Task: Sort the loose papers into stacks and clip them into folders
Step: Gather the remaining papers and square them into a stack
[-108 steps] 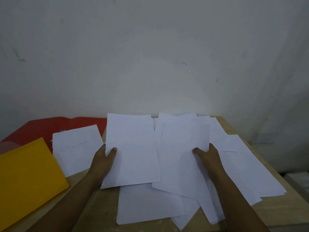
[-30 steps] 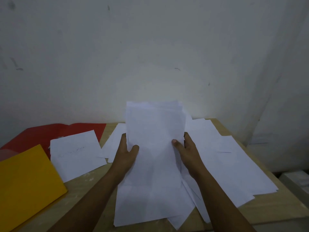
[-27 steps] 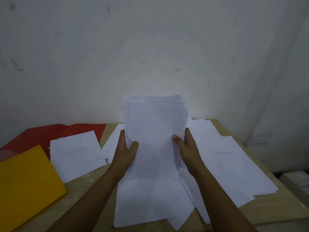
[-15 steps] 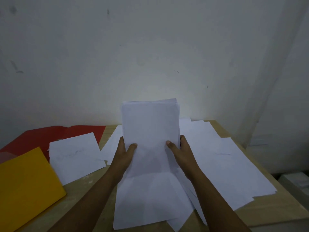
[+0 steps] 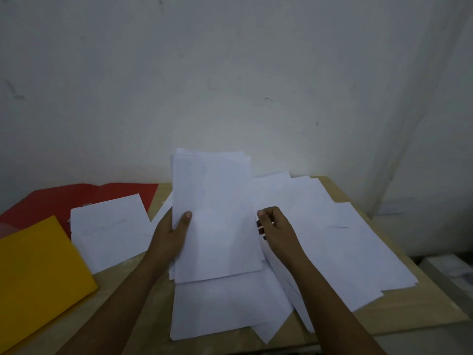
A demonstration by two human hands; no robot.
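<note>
My left hand (image 5: 171, 237) grips a stack of white papers (image 5: 217, 213) by its left edge, thumb on the front. The stack stands tilted up, with its lower edge on the sheets below. My right hand (image 5: 276, 225) is just beside the stack's right edge, fingers curled, holding nothing I can see. More loose white papers (image 5: 345, 242) lie fanned out to the right, and several sheets (image 5: 225, 306) lie under the stack near the front. A yellow folder (image 5: 38, 272) lies at the left and a red folder (image 5: 76, 197) lies open behind it.
A single white sheet with faint writing (image 5: 110, 229) lies partly on the red folder. The wooden table (image 5: 414, 311) ends close at the right and front. A pale wall rises right behind it. A whitish box (image 5: 450, 267) sits lower right, off the table.
The scattered sheets were gathered into one upright stack between both hands. Since half a second ago my right hand has come off the stack's right edge; my left hand alone holds it.
</note>
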